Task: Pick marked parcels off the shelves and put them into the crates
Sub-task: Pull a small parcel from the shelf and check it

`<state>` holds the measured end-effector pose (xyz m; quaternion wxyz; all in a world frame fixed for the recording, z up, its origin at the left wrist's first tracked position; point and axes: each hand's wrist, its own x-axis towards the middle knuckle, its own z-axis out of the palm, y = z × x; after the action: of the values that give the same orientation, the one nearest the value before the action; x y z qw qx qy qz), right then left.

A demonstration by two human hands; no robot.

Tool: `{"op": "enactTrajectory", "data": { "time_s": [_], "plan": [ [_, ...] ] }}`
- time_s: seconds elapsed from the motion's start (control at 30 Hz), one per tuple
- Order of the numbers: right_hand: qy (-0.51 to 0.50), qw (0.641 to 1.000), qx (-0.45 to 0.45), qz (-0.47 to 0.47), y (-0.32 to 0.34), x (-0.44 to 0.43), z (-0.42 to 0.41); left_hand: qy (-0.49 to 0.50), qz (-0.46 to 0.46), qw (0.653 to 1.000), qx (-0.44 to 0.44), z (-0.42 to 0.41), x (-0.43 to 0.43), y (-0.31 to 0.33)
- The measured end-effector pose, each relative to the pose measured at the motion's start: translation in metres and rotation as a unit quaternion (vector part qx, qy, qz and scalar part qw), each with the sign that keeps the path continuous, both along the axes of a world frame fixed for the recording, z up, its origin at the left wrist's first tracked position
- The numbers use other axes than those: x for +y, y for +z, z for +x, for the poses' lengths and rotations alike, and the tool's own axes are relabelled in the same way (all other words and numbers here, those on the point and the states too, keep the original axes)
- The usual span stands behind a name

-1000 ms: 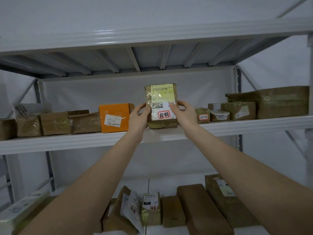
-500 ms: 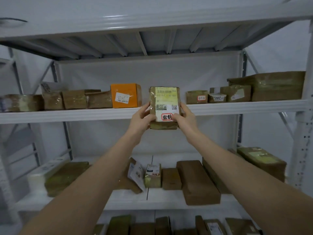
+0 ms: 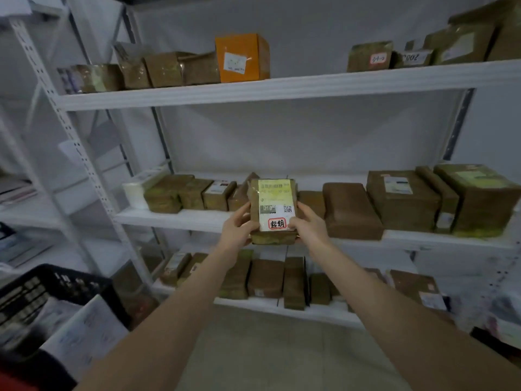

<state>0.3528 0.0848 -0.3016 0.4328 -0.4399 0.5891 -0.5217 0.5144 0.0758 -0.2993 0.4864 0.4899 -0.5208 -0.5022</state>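
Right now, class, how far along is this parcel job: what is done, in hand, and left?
Done: the red-stamped parcel is off the shelves. In hand: left hand and right hand grip its sides. Left: placing it in the black crate; more brown parcels sit shelved.

A white metal shelving rack [image 3: 282, 86] with three boards fills the view, its perforated upright [image 3: 75, 142] slanting at the left, with a plain white wall [image 3: 296, 142] behind. Below lies a pale floor [image 3: 265, 351], and a second white rack [image 3: 25, 214] stands further left. The light is dim, cool and even
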Motion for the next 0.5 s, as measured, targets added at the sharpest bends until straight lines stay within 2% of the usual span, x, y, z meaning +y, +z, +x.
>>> {"op": "enactTrajectory", "data": {
  "time_s": [0.27, 0.5],
  "plan": [
    [0.039, 0.996, -0.001, 0.080, -0.087, 0.008, 0.061, 0.025, 0.061, 0.998, 0.008, 0.062, 0.021, -0.084],
    [0.065, 0.990, 0.009, 0.124, -0.136, -0.025, 0.154, 0.076, 0.123, 0.989, 0.028, 0.153, 0.002, -0.131]
  ]
}}
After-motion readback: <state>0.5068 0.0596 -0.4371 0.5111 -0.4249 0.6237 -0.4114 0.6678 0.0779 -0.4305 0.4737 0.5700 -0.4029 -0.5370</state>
